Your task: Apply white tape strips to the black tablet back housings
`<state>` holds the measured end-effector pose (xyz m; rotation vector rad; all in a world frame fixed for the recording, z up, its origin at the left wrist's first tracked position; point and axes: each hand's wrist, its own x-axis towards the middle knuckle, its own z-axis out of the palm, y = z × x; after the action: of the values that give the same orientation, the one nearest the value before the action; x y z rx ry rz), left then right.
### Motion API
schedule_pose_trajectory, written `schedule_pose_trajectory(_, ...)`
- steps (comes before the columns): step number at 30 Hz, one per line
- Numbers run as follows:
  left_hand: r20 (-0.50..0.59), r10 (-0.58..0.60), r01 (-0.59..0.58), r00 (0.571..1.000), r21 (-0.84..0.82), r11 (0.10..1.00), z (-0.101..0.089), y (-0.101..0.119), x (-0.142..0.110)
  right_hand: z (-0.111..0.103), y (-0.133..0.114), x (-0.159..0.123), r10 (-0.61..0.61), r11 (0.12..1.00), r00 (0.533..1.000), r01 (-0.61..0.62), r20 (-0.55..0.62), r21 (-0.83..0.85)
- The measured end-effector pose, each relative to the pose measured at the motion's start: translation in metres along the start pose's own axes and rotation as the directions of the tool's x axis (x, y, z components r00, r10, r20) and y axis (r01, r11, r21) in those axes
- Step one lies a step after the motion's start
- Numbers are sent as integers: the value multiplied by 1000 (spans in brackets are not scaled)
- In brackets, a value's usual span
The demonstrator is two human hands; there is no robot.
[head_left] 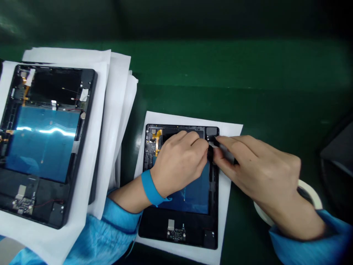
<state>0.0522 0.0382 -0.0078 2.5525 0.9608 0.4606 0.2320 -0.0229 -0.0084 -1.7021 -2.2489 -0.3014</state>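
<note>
Item: work surface (182,97), deep green, smooth, faintly glossy, spreading before you and to your right. Item: faint line (198,87), running crosswise ahead of you, with a lighter green strip beyond it and a darker stretch on your side. Item: dark band (193,18), greenish black, along the top of your view; wall or floor, you cannot tell. Item: pale sheen (8,25), blurred, on that band at your far left. Item: dark object (338,147), black and grey, cut off at your right edge, kind unclear. Light: dim, fading to near black at your upper right.
</note>
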Motion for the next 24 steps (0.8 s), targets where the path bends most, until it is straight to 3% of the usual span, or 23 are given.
schedule_pose_trajectory(9,4,-11,11,1000,1,1000,1,0,-1,2,-1,4,4,995,1000,-6,17,100)
schedule_pose_trajectory(15,-32,10,-10,999,5,1000,2,1,-2,3,2,7,-66,980,998,62,13,189)
schedule_pose_trajectory(24,-20,12,-12,1000,7,1000,3,-1,-5,-12,-8,12,-198,980,977,198,81,1)
